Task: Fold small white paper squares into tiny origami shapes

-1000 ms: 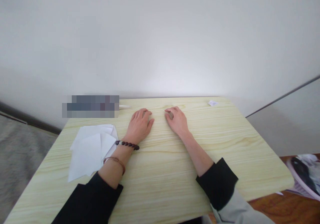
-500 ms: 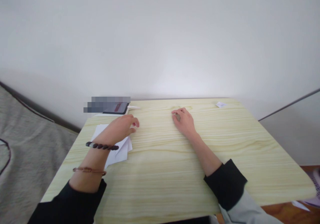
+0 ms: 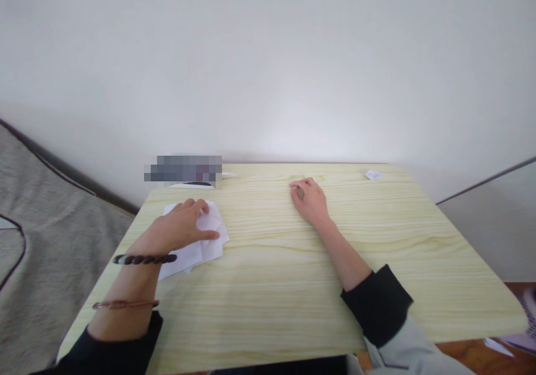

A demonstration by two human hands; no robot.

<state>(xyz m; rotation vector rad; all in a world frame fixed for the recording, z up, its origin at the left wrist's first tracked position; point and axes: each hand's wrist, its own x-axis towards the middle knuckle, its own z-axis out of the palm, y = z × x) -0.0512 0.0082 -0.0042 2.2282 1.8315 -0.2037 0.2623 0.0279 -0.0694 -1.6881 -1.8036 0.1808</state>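
Note:
Several overlapping white sheets of paper (image 3: 213, 246), some of them with folds, lie on the left of the table. My left hand (image 3: 184, 224) is over them, its thumb and fingers apart; whether the fingertips touch the paper I cannot tell. Two bracelets circle that wrist. Near the table's middle rests my right hand (image 3: 310, 201), curled, with thumb and forefinger close together. A small grey-brown patch shows between them, but whether it is an object or shadow is unclear.
A blurred-out dark-screened device (image 3: 184, 169) is at the back left, with a thin white stick or cable (image 3: 229, 174) beside it. One small folded paper (image 3: 372, 174) lies at the back right. A wall (image 3: 268, 85) rises behind the wooden table (image 3: 268, 302); grey fabric (image 3: 54, 241) is at left.
My left hand has moved left and toward me, from the right side of the sheets to above them, and its fingers have spread. My right hand has stayed in place.

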